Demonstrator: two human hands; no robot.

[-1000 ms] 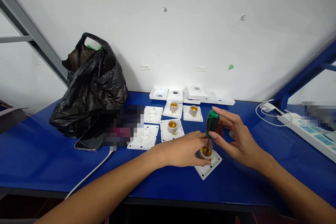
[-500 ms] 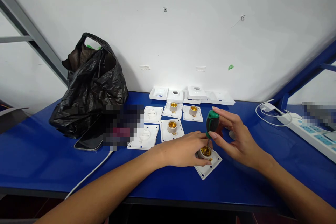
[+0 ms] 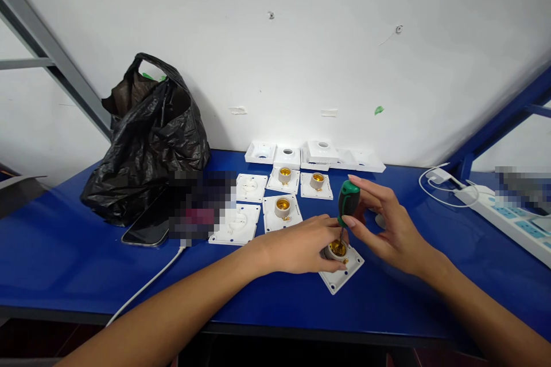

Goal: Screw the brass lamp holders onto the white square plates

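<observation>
My left hand grips a white lamp socket with a brass inside, which sits on a square white base plate on the blue table. A green-handled screwdriver stands upright with its tip down inside the socket. My right hand holds its handle between thumb and fingers.
Several more socket plates and white covers lie behind, toward the wall. A black plastic bag stands at the left with a phone and a white cable before it. A white power strip lies at the right.
</observation>
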